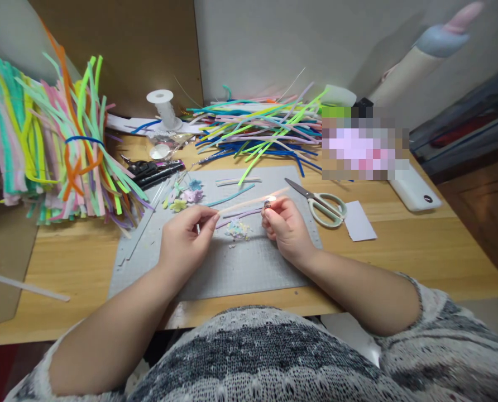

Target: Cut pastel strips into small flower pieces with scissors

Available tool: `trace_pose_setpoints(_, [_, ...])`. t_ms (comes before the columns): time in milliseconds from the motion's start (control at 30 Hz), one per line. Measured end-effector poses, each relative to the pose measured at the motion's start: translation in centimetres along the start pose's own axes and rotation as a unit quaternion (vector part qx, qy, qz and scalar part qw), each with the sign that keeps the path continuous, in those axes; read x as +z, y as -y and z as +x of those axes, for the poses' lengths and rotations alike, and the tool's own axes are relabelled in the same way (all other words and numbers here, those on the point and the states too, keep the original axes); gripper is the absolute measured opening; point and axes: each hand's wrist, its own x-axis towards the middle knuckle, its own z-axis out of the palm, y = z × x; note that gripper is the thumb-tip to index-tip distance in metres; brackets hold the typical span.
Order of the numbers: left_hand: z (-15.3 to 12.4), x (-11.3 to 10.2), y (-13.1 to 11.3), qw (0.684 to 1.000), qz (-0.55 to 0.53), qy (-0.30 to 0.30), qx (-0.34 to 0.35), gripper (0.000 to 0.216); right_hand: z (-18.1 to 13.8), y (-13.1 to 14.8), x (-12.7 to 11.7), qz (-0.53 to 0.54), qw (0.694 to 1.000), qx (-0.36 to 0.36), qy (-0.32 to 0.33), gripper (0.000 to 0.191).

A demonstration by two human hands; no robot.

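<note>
My left hand (pixel 186 237) pinches one end of a pale pink pipe cleaner (pixel 249 202) that stretches right over a grey cutting mat (pixel 232 268). My right hand (pixel 286 226) is closed on a small lighter (pixel 268 205) with a flame lit at the pipe cleaner's middle. Below the pipe cleaner lies a small pale fluffy flower piece (pixel 237 229). Purple and blue pipe cleaner pieces (pixel 236 195) rest on the mat near my fingers.
Scissors (pixel 322 204) lie right of my right hand, next to a white card (pixel 360 221). Piles of coloured pipe cleaners sit at the left (pixel 60 145) and at the back (pixel 257 125). A thread spool (pixel 162 106), black pliers (pixel 152 170), small flowers (pixel 186 195) and a white box (pixel 412 190) are also on the desk.
</note>
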Motion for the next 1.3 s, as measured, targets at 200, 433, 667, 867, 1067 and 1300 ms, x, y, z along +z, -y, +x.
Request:
trace_pose_setpoints(200, [0.0,0.0,0.0,1.000,-0.002,-0.003,-0.002,0.013,0.0,0.0,0.1,0.012,1.000,-0.004,-0.001,0.028])
trace_pose_setpoints(433, [0.0,-0.1,-0.1,1.000,-0.007,-0.004,-0.006,0.012,0.0,0.1,0.1,0.000,1.000,-0.002,-0.005,0.028])
trace_pose_setpoints(667, [0.0,0.0,0.2,1.000,-0.008,-0.007,-0.002,0.012,-0.2,0.4,0.3,0.047,0.998,0.029,0.012,0.036])
trace_pose_setpoints(867, [0.1,0.1,0.6,1.000,-0.004,-0.011,-0.004,0.013,-0.8,0.6,0.5,0.040,0.996,0.054,0.057,0.043])
trace_pose_setpoints(1067, [0.8,1.6,2.0,0.995,0.075,0.051,0.026,0.015,-2.8,0.8,0.9,0.002,0.973,0.039,0.227,0.037])
trace_pose_setpoints(1300, [3.3,2.4,2.3,0.967,0.229,0.068,0.091,0.020,-3.0,0.5,0.7,-0.016,0.962,0.025,0.272,0.037])
